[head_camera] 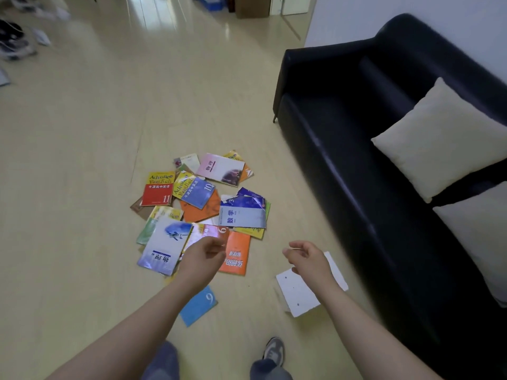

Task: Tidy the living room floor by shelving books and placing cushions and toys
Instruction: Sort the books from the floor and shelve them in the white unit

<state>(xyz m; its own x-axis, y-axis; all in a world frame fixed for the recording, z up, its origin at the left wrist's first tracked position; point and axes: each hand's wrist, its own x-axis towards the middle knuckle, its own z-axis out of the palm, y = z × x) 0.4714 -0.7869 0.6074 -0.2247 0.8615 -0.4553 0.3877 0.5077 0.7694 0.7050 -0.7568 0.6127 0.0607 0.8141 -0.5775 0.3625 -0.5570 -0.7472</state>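
Both hands [255,256] half-curled above books [203,209]

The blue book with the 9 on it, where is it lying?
The blue book lies on the floor apart from the pile, below the left hand and beside that forearm.

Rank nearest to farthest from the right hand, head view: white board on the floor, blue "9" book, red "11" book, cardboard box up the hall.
From the right hand:
1. White board, directly under the hand and wrist.
2. Blue "9" book, lower left, beneath the left forearm.
3. Red "11" book, far left edge of the book pile.
4. Cardboard box, top of frame, down the hall.
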